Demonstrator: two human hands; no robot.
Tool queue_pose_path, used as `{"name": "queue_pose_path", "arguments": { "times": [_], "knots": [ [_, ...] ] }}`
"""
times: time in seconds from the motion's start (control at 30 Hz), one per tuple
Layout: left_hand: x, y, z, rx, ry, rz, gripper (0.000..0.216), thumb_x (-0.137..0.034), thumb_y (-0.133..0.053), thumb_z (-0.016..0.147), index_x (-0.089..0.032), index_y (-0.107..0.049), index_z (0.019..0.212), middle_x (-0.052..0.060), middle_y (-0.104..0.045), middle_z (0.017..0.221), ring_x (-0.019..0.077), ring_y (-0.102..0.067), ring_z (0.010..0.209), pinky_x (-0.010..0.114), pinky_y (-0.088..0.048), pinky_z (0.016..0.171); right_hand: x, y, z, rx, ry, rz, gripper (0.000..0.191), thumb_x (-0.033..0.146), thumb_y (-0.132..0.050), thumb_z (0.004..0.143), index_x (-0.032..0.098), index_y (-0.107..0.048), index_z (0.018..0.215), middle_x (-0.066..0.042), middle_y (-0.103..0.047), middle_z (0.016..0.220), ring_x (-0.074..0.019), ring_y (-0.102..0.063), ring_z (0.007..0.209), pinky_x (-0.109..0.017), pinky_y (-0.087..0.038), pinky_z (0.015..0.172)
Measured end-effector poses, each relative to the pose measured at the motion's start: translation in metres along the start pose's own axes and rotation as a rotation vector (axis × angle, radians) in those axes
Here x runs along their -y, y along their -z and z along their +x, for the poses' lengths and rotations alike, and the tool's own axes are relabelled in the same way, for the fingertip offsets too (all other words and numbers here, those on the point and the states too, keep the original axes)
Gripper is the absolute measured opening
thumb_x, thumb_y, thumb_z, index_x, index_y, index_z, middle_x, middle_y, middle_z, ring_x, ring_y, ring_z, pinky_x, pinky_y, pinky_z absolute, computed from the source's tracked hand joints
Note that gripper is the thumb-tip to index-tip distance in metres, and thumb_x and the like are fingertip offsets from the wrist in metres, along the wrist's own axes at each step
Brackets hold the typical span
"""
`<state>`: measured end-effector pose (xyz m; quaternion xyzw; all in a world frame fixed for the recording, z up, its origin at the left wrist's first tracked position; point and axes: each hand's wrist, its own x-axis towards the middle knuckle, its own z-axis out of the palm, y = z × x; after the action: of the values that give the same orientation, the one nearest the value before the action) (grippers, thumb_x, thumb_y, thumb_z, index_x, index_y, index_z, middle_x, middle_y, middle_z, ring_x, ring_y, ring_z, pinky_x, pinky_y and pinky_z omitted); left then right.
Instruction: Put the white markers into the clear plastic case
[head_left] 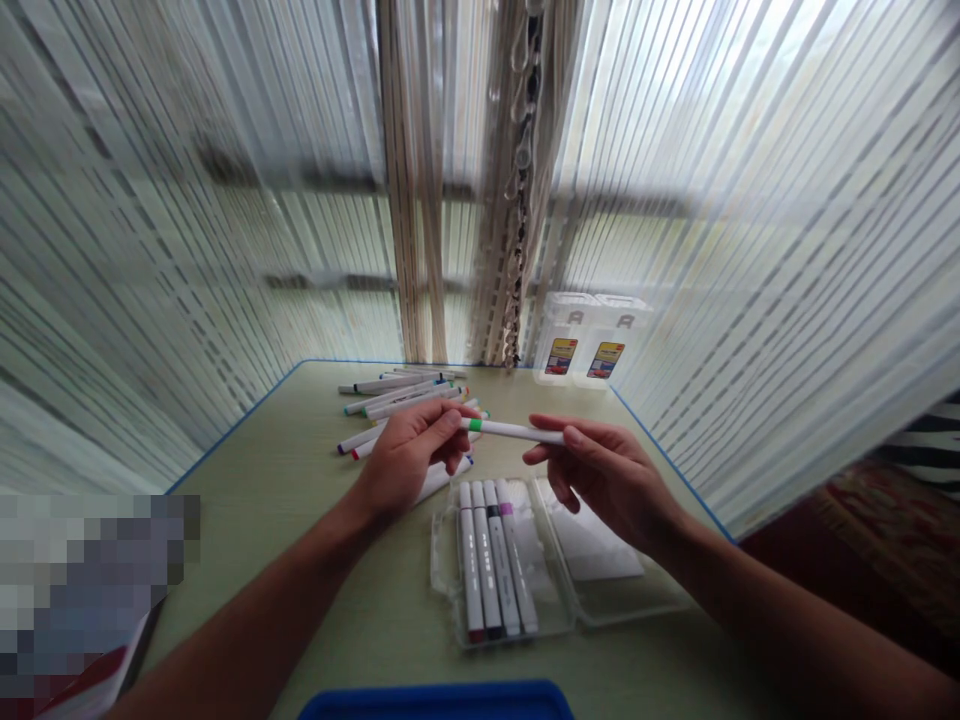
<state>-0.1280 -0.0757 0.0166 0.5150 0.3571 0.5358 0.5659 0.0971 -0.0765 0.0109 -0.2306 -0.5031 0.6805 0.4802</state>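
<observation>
White markers [396, 398] lie partly behind the left hand [407, 452].

A pale green tabletop [307, 430] with a thin blue edging [234, 424] narrows toward its far end, its surface faintly streaked. Around it hangs a string curtain [187, 180], its fine, light strands falling close together on the left, ahead and on the right. Near the middle the strands gather into tan and brown bundles [433, 200], and beside them drops a strand of clear and dark beads [523, 155]. Daylight filters through, brightest at the upper right, and blurred dark horizontal bands [322, 178] show behind the strings. To the right, below the tabletop, the floor is dim, with a dark red covering [802, 560] and a patterned, fringed rug [892, 545]. Above the rug, at the picture's edge, is a black-and-white striped cloth [919, 445].
</observation>
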Motion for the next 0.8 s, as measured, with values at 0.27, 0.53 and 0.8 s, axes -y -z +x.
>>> {"name": "queue_pose_path", "arguments": {
  "times": [0.27, 0.53, 0.8],
  "knots": [
    [-0.005, -0.002, -0.004, 0.047, -0.011, -0.13, 0.024, -0.026, -0.058, 0.088, -0.008, -0.071, 0.099, 0.009, -0.069, 0.073, 0.0105, -0.055, 0.054, 0.022, -0.041, 0.054, 0.004, -0.002, 0.003, -0.08, -0.005, 0.078, 0.023, 0.025, -0.061, 0.089, 0.012, -0.074, 0.104, -0.013, -0.077, 0.084, -0.0112, -0.06, 0.047, -0.02, -0.045, 0.042],
    [-0.008, -0.003, -0.008, 0.183, -0.065, -0.157, 0.03, -0.024, -0.059, 0.088, -0.008, -0.069, 0.111, 0.014, -0.072, 0.085, 0.0122, -0.056, 0.059, 0.025, -0.041, 0.058, 0.002, 0.004, 0.01, -0.158, -0.03, 0.119, 0.02, 0.025, -0.062, 0.087, 0.012, -0.074, 0.096, -0.01, -0.076, 0.077, -0.0092, -0.056, 0.042, -0.018, -0.041, 0.037],
    [-0.007, -0.002, -0.007, 0.127, -0.057, -0.009, 0.032, -0.028, -0.061, 0.087, -0.008, -0.069, 0.111, 0.013, -0.073, 0.085, 0.0116, -0.055, 0.058, 0.027, -0.041, 0.057, 0.002, 0.004, 0.01, -0.226, -0.028, 0.058, 0.021, 0.029, -0.066, 0.084, 0.013, -0.074, 0.093, -0.009, -0.075, 0.073, -0.0096, -0.054, 0.042, -0.019, -0.041, 0.036]
  ]
}}
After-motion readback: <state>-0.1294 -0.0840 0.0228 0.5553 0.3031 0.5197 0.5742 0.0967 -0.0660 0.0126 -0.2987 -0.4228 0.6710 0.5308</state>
